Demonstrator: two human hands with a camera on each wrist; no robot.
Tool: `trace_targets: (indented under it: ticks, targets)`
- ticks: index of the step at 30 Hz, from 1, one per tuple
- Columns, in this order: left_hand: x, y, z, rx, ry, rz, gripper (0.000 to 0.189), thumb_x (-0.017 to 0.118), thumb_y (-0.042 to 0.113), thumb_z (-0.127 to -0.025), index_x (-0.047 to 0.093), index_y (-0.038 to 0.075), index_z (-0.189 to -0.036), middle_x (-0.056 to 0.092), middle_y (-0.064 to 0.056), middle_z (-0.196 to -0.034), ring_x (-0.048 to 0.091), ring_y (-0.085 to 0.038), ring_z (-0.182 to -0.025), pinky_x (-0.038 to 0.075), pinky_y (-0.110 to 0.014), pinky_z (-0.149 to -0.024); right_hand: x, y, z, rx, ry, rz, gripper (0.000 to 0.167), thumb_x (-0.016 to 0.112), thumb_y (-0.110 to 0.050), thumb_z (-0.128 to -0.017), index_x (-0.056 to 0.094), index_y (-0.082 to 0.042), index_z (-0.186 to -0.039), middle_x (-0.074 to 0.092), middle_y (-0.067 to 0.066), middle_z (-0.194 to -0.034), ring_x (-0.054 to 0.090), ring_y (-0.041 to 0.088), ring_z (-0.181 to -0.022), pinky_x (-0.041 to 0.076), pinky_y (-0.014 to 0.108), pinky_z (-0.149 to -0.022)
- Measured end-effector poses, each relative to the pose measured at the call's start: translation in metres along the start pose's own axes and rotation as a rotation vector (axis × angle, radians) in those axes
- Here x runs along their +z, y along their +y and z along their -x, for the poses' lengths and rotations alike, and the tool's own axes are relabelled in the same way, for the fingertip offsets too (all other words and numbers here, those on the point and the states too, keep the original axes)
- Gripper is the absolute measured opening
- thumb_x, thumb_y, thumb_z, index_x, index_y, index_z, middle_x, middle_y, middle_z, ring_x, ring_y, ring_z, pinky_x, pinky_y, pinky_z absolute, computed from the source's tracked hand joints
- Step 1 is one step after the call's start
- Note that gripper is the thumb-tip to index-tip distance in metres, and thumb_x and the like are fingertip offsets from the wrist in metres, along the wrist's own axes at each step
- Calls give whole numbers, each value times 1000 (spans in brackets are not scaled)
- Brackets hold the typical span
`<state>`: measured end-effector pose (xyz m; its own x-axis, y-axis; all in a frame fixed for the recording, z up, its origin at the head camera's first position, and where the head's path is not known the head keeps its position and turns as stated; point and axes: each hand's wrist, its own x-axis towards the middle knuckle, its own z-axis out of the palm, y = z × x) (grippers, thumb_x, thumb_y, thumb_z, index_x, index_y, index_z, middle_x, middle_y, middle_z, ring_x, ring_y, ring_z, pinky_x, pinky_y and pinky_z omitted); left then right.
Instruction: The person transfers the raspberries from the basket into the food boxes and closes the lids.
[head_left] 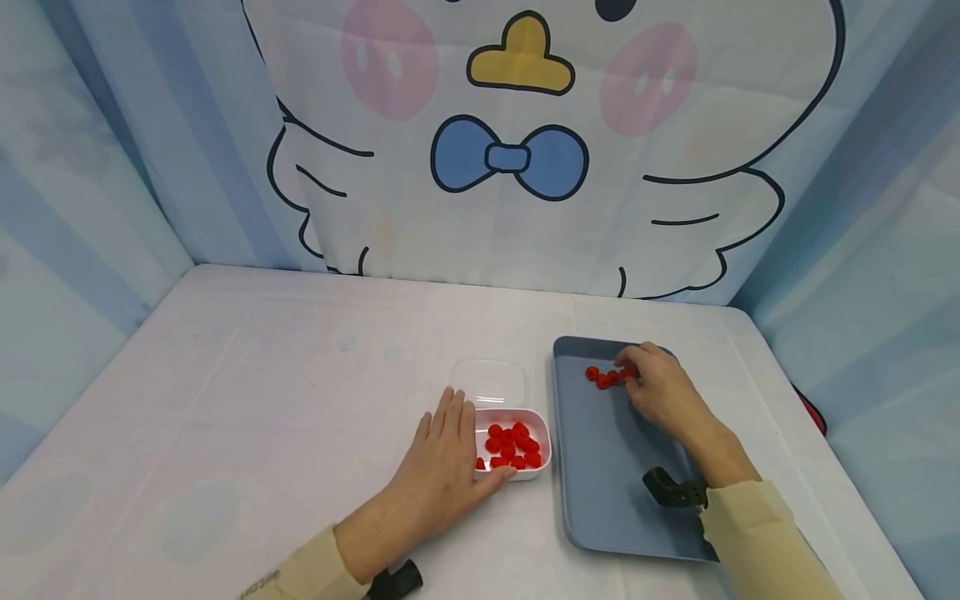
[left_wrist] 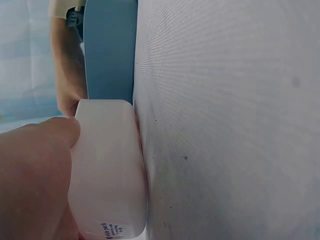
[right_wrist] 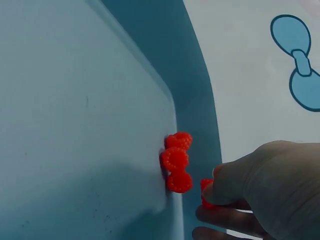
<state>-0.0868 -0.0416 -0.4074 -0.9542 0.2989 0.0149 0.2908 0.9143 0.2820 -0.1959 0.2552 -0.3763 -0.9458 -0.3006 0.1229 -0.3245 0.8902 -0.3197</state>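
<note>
My right hand [head_left: 663, 392] pinches a red toy raspberry [right_wrist: 206, 195] between thumb and fingers, at the far wall of the blue-grey tray [head_left: 600, 500]. Several more raspberries [right_wrist: 176, 159] line up along that wall, beside the pinched one. With fingers straight, my left hand [head_left: 442, 467] lies against the left side of a small white box [left_wrist: 110, 165], its thumb along the near rim. Inside the box is a loose heap of red raspberries [head_left: 507, 451]; the hand hides its left end.
A clear plastic lid [head_left: 491, 382] lies on the white table [head_left: 262, 400] just behind the box. The tray stands to the box's right, a narrow gap between them. A printed curtain [head_left: 510, 233] hangs at the table's back edge, with blue curtains [head_left: 862, 250] on both sides.
</note>
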Motion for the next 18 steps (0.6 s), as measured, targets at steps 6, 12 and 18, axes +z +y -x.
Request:
trace_targets:
  ticks: [6, 12, 18]
  targets:
    - [0, 0, 0, -3, -4, 8, 97, 62, 65, -85, 32, -2, -149, 37, -22, -155, 31, -40, -147, 40, -57, -111, -2, -6, 2, -38, 46, -30, 23, 63, 8, -84, 67, 4, -106, 63, 19, -101, 62, 32, -89, 55, 47, -78]
    - [0, 0, 0, -3, -6, 9, 97, 62, 64, -85, 32, -2, -149, 36, -22, -155, 31, -40, -147, 39, -58, -111, -6, -19, 5, -54, 50, -25, 23, 64, 8, -85, 67, 3, -108, 63, 18, -104, 64, 33, -94, 57, 48, -82]
    - [0, 0, 0, -4, 1, 12, 97, 62, 64, -84, 32, -1, -149, 37, -22, -154, 31, -40, -146, 40, -57, -111, -7, -30, 7, -90, 48, -25, 24, 66, 7, -85, 67, 1, -108, 63, 16, -104, 65, 32, -95, 58, 47, -82]
